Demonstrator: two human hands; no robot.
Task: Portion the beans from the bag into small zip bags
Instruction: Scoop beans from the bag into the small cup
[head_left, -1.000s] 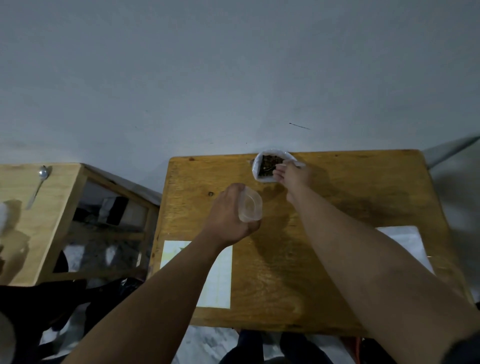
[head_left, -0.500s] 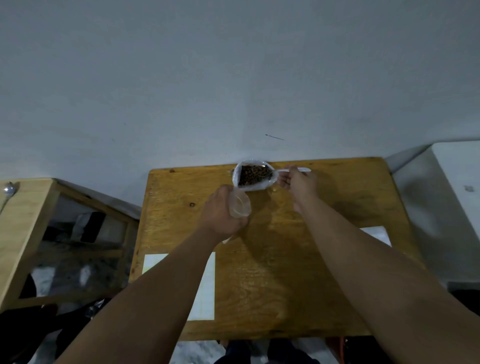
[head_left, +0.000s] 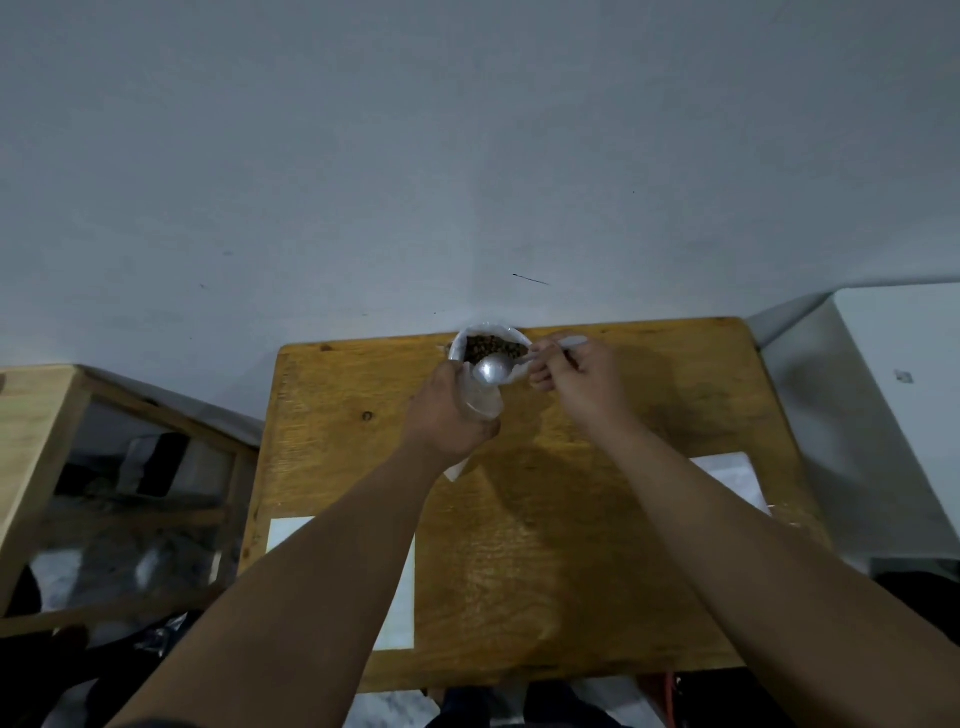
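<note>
An open white bag of dark beans (head_left: 491, 344) stands at the far edge of the wooden table (head_left: 571, 545). My left hand (head_left: 448, 410) grips a small clear zip bag (head_left: 485, 402), its mouth held open just in front of the bean bag. My right hand (head_left: 579, 382) holds the handle of a white plastic spoon (head_left: 493, 370). The spoon's bowl sits between the bean bag's opening and the zip bag's mouth. I cannot tell whether beans lie in the spoon.
A white sheet (head_left: 400, 587) lies on the table's near left, another pale sheet (head_left: 732, 475) at the right. A wooden shelf unit (head_left: 47, 447) stands to the left, a white surface (head_left: 893, 395) to the right. A grey wall rises behind.
My right hand has picked up the spoon and brought its bowl over the bean bag's front rim. My left hand has moved the zip bag closer to the bean bag.
</note>
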